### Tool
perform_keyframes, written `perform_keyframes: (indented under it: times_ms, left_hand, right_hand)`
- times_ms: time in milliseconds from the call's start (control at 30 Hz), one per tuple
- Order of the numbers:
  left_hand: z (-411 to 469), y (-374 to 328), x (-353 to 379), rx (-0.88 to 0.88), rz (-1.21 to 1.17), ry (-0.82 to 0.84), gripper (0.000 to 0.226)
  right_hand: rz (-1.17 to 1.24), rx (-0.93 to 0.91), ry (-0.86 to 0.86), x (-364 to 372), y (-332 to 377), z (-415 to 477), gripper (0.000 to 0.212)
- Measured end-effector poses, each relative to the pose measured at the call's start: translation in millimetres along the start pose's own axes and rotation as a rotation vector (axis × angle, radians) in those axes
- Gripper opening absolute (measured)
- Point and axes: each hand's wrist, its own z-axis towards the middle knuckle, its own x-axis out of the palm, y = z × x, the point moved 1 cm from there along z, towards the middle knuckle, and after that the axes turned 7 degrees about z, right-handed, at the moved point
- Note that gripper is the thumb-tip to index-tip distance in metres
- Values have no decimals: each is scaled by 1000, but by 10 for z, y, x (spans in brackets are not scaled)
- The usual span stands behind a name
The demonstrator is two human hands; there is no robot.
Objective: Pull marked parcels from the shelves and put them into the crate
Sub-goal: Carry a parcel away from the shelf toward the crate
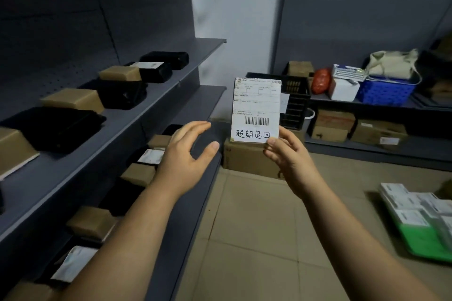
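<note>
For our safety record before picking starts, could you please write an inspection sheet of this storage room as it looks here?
Surface: grey shelves, tiled floor.
Job's things: brown parcels and black parcels lie on the shelves; black crate stands at the back; label sheet with barcode and handwriting.
Clutter: blue basket, red bag, cardboard boxes, green tray of white boxes.
Hands: left hand open, holds nothing; right hand pinches the label sheet's lower edge.
Cables: nothing seen.
Surroundings: grey wall, dim light.
</note>
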Motion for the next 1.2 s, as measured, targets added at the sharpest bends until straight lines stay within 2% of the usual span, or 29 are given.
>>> perform_keyframes:
  times_ms: [233, 367, 500, 633, 767, 900, 1200]
  left_hand:
    - [1184, 337, 864, 105, -114, 98, 56]
    - [1640, 407, 1416, 127, -157, 150, 56]
    - [2065, 461, 2034, 144, -184, 203, 54]
    - [2554, 489, 2690, 125, -179, 237, 55]
    - [3104, 479, 3238, 101, -150, 261, 52]
    - [3611, 579, 3625, 60, -110, 242, 48]
    - [4617, 1196, 4230, -35, -115, 234, 42]
  right_hand:
    - [-84, -26, -148, -411, 134, 955, 47]
    - [-104, -7, -242, -800, 80, 1360, 33]
    - [-106, 10, -309, -1266, 28, 1800, 42]
    - [-100, 18, -356, -1771, 18, 2351, 35]
    - [-102, 30, -346, -2257, 158, 3009, 31]
    - [-81, 30, -316, -2637, 206, 3743, 35]
    - [-47, 63, -299, -2890, -2, 5173, 30]
